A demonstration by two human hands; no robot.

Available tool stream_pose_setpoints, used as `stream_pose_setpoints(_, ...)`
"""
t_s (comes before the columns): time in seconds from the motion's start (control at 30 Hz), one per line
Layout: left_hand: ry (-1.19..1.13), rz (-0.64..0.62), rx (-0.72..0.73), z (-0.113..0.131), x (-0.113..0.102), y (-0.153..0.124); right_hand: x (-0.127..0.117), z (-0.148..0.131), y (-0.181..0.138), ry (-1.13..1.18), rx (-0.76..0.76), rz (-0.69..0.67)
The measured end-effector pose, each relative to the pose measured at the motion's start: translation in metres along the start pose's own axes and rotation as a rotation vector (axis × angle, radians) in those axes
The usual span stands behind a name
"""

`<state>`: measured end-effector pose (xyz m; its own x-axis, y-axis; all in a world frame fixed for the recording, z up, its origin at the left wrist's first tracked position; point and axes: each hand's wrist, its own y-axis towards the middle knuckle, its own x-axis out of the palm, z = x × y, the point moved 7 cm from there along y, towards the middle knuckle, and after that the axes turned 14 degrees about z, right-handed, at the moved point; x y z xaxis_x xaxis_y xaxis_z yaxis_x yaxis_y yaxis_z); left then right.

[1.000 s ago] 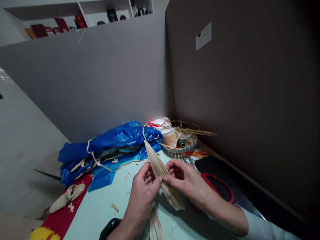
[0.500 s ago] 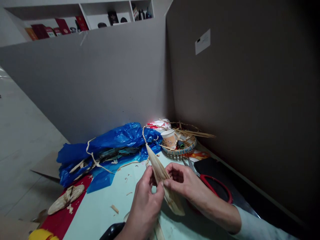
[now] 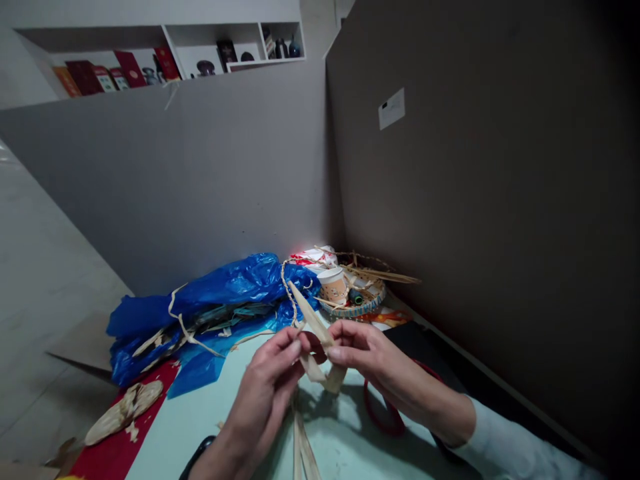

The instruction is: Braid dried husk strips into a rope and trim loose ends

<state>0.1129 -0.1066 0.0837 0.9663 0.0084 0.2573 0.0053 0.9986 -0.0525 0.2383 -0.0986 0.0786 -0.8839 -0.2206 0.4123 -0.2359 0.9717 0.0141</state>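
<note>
Dried husk (image 3: 313, 321) in the near-closed pinch of left hand (image 3: 273, 375) and right hand (image 3: 367, 350).

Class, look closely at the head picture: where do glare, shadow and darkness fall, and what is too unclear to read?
Head view: bright glints on the folds of the blue bag; a soft shadow on the table below the right hand; the right partition fading to near black at the frame's edge; the label too small to read.
</note>
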Motion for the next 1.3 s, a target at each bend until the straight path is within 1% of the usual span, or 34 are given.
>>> stream_pose_setpoints(0.1,-0.301,0.035,-0.108,0.014,-0.002,-0.001,-0.012,0.001,0.007,0.149,0.057,0.076)
stream_pose_setpoints(0.17,-0.427,0.102,-0.139,0.024,-0.013,0.003,-0.024,-0.003,0.013,0.187,0.042,0.147)
stream_pose_setpoints(0.23,-0.464,0.185,-0.093,0.036,-0.034,0.010,-0.039,-0.011,0.018,0.206,0.007,0.218)
stream_pose_setpoints(0.33,-0.492,0.276,0.004,0.054,-0.069,0.024,-0.056,-0.025,0.023,0.226,-0.054,0.298)
stream_pose_setpoints(0.4,-0.491,0.337,0.052,0.060,-0.086,0.030,-0.059,-0.032,0.023,0.214,-0.088,0.303)
stream_pose_setpoints(0.43,-0.481,0.363,0.065,0.060,-0.089,0.032,-0.056,-0.033,0.022,0.196,-0.096,0.289)
stream_pose_setpoints(0.5,-0.438,0.365,0.062,0.053,-0.082,0.030,-0.046,-0.028,0.018,0.148,-0.085,0.240)
stream_pose_setpoints(0.57,-0.368,0.338,0.026,0.036,-0.060,0.023,-0.030,-0.020,0.013,0.070,-0.068,0.162)
stream_pose_setpoints(0.63,-0.283,0.262,-0.055,0.014,-0.032,0.013,-0.013,-0.009,0.006,-0.042,-0.060,0.060)
stream_pose_setpoints(0.7,-0.213,0.184,-0.136,-0.007,-0.007,0.002,-0.001,0.000,-0.001,-0.173,-0.074,-0.018)
stream_pose_setpoints(0.73,-0.186,0.149,-0.140,-0.013,0.001,-0.001,0.002,0.003,-0.003,-0.233,-0.088,-0.034)
stream_pose_setpoints(0.77,-0.146,0.122,-0.104,-0.015,0.006,-0.004,0.003,0.006,-0.005,-0.281,-0.107,-0.035)
stream_pose_setpoints(0.83,-0.070,0.093,-0.057,-0.017,0.010,-0.006,0.003,0.009,-0.006,-0.360,-0.156,-0.033)
stream_pose_setpoints(0.9,0.038,0.094,-0.010,-0.015,0.006,-0.006,0.003,0.011,-0.005,-0.415,-0.182,-0.037)
stream_pose_setpoints(1.0,0.202,0.136,0.088,-0.010,-0.001,-0.002,-0.001,0.016,-0.002,-0.451,-0.173,-0.013)
stream_pose_setpoints(1.07,0.267,0.172,0.147,-0.006,-0.004,-0.001,-0.004,0.020,0.000,-0.476,-0.174,0.021)
stream_pose_setpoints(1.2,0.343,0.225,0.190,-0.005,-0.004,-0.002,-0.010,0.019,-0.001,-0.590,-0.231,0.119)
stream_pose_setpoints(1.3,0.374,0.226,0.193,-0.006,-0.003,-0.003,-0.009,0.015,-0.004,-0.624,-0.265,0.151)
